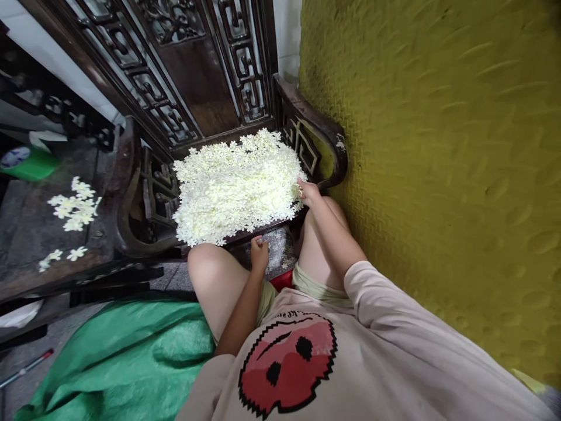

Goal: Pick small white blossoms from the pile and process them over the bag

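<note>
A thick heap of small white flowers (pixel 236 181) covers the seat of a dark carved wooden chair (pixel 337 146) in front of me. At the right edge of the heap, my right hand (pixel 308 192) is closed in a pinch, with a pale bit of flower showing at its fingertips. My left hand (pixel 259 252) is above my lap, just off the seat's front edge, its fingers curled together. Whatever it may hold is hidden from this angle.
To the left, a dark wooden table (pixel 21 234) bears loose white flowers (pixel 75 204) and a green container (pixel 28 164). Green sheeting (pixel 144 356) lies at the lower left. A textured yellow surface (pixel 438 175) borders the chair on the right. Beneath the seat, fallen flowers (pixel 280 257) show.
</note>
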`<action>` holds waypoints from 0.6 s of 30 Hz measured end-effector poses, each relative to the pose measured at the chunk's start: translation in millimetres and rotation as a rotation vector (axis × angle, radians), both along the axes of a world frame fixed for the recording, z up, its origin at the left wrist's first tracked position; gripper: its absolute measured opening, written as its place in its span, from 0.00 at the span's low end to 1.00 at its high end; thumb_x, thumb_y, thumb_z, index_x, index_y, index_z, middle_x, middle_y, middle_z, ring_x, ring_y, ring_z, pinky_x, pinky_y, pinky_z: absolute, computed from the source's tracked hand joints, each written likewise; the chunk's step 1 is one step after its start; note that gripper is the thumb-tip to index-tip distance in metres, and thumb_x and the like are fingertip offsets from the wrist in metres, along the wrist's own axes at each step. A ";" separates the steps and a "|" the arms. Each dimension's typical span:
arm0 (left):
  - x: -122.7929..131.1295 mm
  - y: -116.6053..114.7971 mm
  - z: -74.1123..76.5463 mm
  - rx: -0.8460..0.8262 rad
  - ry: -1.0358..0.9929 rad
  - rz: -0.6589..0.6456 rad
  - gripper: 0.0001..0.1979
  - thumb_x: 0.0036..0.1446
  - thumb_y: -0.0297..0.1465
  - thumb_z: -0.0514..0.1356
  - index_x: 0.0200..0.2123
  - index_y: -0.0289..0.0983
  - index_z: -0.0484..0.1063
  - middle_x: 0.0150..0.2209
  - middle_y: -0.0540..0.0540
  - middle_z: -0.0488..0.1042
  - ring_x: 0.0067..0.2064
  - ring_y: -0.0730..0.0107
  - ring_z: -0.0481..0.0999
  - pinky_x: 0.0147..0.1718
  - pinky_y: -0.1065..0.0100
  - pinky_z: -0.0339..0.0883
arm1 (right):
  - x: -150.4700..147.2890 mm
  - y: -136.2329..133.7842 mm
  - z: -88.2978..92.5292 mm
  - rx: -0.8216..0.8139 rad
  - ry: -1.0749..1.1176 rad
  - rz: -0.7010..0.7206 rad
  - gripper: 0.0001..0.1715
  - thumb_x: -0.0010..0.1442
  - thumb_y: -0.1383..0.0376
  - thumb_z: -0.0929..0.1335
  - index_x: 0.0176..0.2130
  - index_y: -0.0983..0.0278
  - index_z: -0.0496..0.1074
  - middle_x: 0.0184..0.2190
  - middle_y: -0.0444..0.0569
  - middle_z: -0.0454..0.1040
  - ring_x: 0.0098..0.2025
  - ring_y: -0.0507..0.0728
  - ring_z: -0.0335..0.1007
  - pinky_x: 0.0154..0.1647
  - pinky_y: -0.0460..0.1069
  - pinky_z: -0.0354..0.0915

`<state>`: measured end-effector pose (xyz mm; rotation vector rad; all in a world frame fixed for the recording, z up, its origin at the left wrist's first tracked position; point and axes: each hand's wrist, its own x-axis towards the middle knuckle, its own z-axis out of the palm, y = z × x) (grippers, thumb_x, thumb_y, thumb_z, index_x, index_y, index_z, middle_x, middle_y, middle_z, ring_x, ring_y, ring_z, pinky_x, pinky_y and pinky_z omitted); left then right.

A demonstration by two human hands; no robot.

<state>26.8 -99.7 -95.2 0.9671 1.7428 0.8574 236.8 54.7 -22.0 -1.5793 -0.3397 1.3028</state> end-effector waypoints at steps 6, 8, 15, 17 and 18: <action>3.1 -3.6 12.4 0.063 0.013 -0.059 0.08 0.51 0.30 0.57 0.36 0.37 0.67 0.25 0.52 0.66 0.28 0.72 0.67 0.31 0.70 0.60 | -4.0 -20.9 12.4 -0.012 0.178 0.122 0.16 0.61 0.56 0.65 0.30 0.66 0.64 0.14 0.35 0.54 0.12 0.42 0.43 0.11 0.39 0.44; 3.7 -5.6 18.4 0.146 0.034 -0.073 0.08 0.53 0.32 0.56 0.37 0.37 0.68 0.25 0.52 0.66 0.27 0.72 0.66 0.31 0.70 0.60 | -5.8 -29.9 13.9 -0.009 0.259 0.176 0.16 0.63 0.55 0.63 0.32 0.66 0.64 0.14 0.35 0.54 0.12 0.43 0.43 0.11 0.40 0.45; 8.4 -14.5 34.7 0.521 0.257 -0.241 0.15 0.58 0.37 0.54 0.44 0.36 0.71 0.26 0.49 0.68 0.30 0.70 0.67 0.38 0.66 0.61 | -46.4 -100.8 -1.2 -0.182 0.490 0.594 0.24 0.62 0.48 0.61 0.31 0.66 0.66 0.15 0.37 0.59 0.12 0.44 0.49 0.13 0.41 0.50; 8.3 -15.8 37.4 0.561 0.296 -0.268 0.16 0.59 0.37 0.53 0.46 0.36 0.71 0.28 0.47 0.70 0.32 0.68 0.68 0.39 0.65 0.61 | -58.3 -118.6 -6.8 -0.216 0.511 0.709 0.25 0.61 0.48 0.61 0.29 0.67 0.66 0.14 0.38 0.60 0.12 0.44 0.49 0.13 0.41 0.49; 7.7 -15.9 38.5 0.578 0.316 -0.290 0.15 0.59 0.37 0.53 0.46 0.37 0.72 0.30 0.46 0.71 0.33 0.67 0.68 0.40 0.65 0.61 | -62.7 -124.3 -9.1 -0.220 0.525 0.746 0.25 0.61 0.48 0.61 0.28 0.67 0.66 0.14 0.38 0.60 0.11 0.44 0.49 0.12 0.41 0.48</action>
